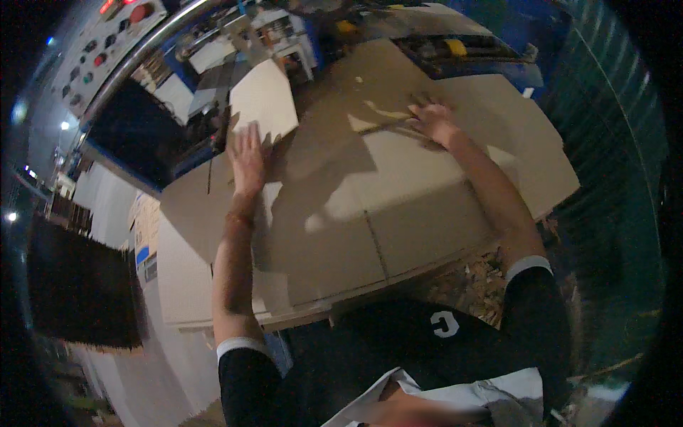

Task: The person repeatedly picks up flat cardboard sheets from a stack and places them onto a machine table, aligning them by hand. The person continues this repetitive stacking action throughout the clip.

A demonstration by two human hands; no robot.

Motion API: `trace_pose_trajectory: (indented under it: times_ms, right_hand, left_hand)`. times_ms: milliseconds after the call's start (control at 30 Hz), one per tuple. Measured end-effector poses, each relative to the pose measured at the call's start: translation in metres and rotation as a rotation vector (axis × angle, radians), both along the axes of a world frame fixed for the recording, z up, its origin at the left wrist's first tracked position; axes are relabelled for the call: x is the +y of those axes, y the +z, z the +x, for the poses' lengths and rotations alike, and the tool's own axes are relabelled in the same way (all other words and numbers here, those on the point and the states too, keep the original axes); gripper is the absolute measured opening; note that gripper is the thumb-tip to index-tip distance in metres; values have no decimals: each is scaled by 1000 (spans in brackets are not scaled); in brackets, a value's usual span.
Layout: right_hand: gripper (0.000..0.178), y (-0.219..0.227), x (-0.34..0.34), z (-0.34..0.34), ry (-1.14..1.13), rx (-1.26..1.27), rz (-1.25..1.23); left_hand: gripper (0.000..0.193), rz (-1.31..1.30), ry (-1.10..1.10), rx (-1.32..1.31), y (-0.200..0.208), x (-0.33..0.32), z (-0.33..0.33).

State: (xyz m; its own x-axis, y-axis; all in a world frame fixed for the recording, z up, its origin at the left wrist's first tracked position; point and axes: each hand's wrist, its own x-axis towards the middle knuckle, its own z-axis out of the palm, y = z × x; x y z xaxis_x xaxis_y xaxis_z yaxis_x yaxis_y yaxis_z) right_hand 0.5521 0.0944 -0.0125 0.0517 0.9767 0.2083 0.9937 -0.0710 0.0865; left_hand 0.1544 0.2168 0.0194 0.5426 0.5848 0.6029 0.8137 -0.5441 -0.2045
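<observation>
Head: hands (247, 158) (434, 122) (both) at cardboard (430, 220)

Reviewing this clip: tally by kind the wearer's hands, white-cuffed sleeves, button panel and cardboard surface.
Hands: 2, left hand and right hand
White-cuffed sleeves: 2, left sleeve and right sleeve
Button panel: 1
Cardboard surface: 1, separate sheets uncountable
Total: 6
</observation>
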Motion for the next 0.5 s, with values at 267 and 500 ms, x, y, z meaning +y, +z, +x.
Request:
trace_pose_trajectory:
  times_ms: [267, 500]
  right_hand:
    - [55, 4, -210, 33, -662, 91, 242]
    - [78, -57, -278, 41, -1141, 117, 354]
  left_hand:
    - [57, 190, 346, -443, -43, -80, -221]
    - [56, -276, 1182, -605, -128, -131, -361]
